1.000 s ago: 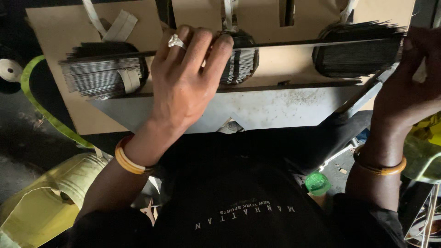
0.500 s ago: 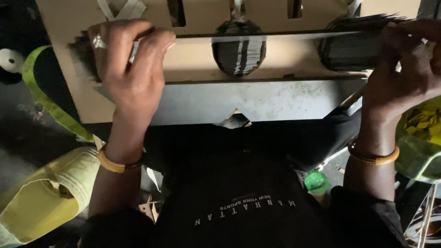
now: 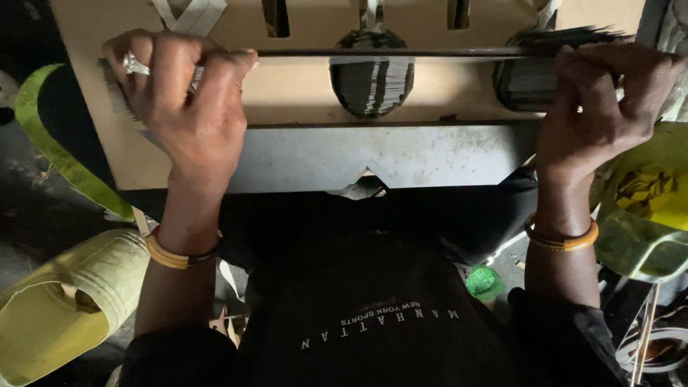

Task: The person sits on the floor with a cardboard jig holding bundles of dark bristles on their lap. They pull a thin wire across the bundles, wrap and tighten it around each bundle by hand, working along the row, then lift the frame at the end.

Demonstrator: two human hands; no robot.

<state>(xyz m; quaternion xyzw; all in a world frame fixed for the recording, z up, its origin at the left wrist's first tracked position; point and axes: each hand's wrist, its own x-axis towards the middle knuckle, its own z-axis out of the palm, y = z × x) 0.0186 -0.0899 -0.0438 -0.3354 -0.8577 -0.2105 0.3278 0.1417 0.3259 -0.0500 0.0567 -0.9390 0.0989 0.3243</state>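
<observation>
- The left hand (image 3: 183, 100) is clenched over the left end of a thin dark metal rod (image 3: 430, 51) and over the bundle of thin dark sheets threaded there, a ring showing on one finger.
- The right hand (image 3: 598, 107) is curled tight round the rod's right end, just beside another dark stack of thin sheets (image 3: 527, 82).
- The rod lies level across the flat tan cardboard panel (image 3: 301, 93), with a third rounded stack of dark sheets (image 3: 371, 75) hanging at its middle, between the two hands.
- To do this well, I would judge both grips should stay even so the rod keeps level and the stacks do not slide sideways along it.
- Below the panel a grey metal plate (image 3: 430, 154) runs across, resting over the person's lap.
- A yellow-green woven sack (image 3: 68, 301) lies open at the lower left; something brownish sits in its mouth, too dim to identify.
- A second yellow-green bag (image 3: 645, 208) at the right seems to hold crumpled yellowish material.
- A small green round cap (image 3: 484, 282) lies on the floor near the right forearm.
</observation>
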